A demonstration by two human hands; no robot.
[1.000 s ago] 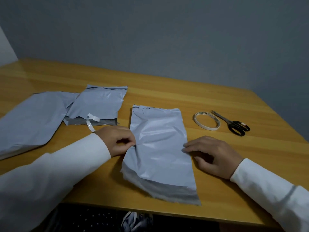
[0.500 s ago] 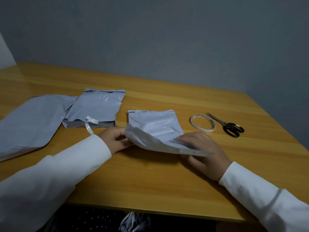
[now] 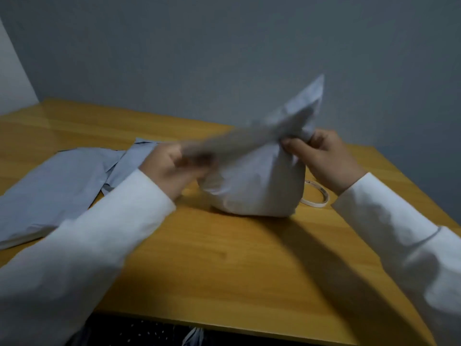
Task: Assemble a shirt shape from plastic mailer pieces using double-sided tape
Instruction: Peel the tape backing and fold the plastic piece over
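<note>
Pinching the grey plastic mailer piece (image 3: 254,186) at centre frame, the left hand (image 3: 172,168) has curled fingers on its blurred left edge, and the right hand (image 3: 324,158) has fingers closed on its bunched upper right part. One corner sticks up; the smooth, rounded belly sags onto the wooden table (image 3: 237,265). Bare wood runs forward to the near edge. A tape roll (image 3: 318,196) lies just right. Two flat mailer pieces (image 3: 57,188) overlap at left.
</note>
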